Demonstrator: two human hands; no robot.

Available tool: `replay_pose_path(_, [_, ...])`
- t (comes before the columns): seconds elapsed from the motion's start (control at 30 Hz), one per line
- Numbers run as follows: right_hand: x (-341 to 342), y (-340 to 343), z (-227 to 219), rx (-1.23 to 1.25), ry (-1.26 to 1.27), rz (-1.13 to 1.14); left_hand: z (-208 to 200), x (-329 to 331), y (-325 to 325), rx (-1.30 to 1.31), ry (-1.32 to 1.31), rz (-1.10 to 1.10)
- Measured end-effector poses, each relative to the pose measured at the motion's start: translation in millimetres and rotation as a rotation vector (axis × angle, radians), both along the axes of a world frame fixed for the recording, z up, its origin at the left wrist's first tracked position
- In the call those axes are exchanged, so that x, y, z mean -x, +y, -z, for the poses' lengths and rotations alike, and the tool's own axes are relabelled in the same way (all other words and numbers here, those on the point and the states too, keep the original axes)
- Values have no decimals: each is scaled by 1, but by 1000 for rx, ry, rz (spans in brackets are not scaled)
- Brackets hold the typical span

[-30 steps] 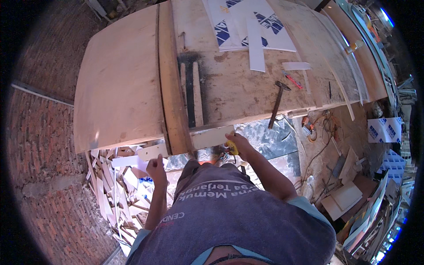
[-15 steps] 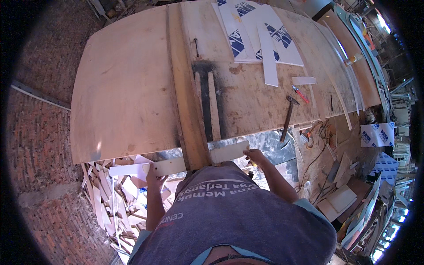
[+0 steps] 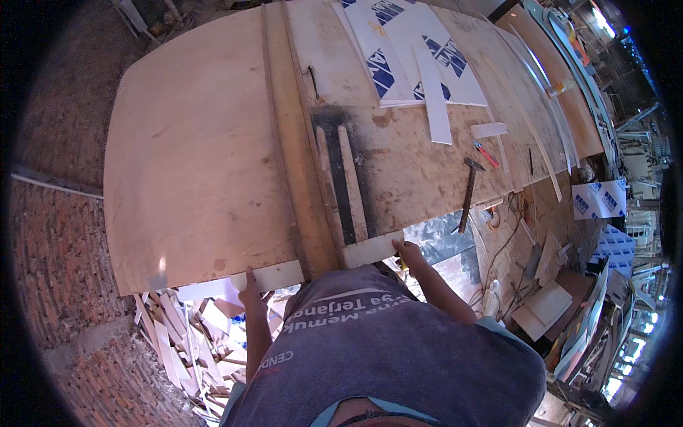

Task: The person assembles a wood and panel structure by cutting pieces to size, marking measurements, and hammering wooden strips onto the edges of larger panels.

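Note:
A pale, narrow wooden strip (image 3: 278, 276) lies along the near edge of the large plywood sheet (image 3: 192, 156), close against it. A long brown wooden beam (image 3: 302, 149) crosses over the strip's middle and hides that part. My left hand (image 3: 252, 290) grips the strip left of the beam, thumb side uppermost. My right hand (image 3: 408, 255) is closed around its right end, where a small yellow thing shows under the fingers, too small to name. A hammer (image 3: 468, 193) rests on the worktop to the right, its handle past the edge.
A red utility knife (image 3: 486, 154) and white offcuts (image 3: 489, 129) lie beyond the hammer. White sheets with blue print (image 3: 405, 57) cover the far worktop. Scrap strips (image 3: 181, 341) pile up at lower left beside a brick wall (image 3: 67, 256). Cables and boards litter the floor at right.
Both hands have brought the strip forward, away from my body, closing the gap to the plywood's near edge. The whole view has shifted slightly.

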State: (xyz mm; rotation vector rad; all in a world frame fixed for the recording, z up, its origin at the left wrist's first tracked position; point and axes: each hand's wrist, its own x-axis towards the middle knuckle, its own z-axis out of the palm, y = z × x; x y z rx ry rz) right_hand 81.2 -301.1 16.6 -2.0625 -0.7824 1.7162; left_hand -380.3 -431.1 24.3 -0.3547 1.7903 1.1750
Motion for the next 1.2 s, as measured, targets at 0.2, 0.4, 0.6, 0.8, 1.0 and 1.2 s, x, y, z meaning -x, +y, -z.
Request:
replay_pose_path(0.2, [-14,2,-1,26,-18,-50,-8,-9,7,32,29,26])
replay_pose_path(0.4, [-52,69,-54,269,14,-575,13,11,-4,226,363,43])
replay_pose_path(0.6, [-99,136,-100,-57,175,-348,-1,26,82,170,1038,46])
replay_pose_path(0.8, [-89,219,-26,-966,-827,-688,36,39,191,457,1240,231])
replay_pose_path(1.0, [-110,223,-5,-1206,-930,-573,51,9,225,863,1350,361])
replay_pose_path(1.2, [-116,227,6,-1053,-1002,-591,56,13,227,922,1369,344])
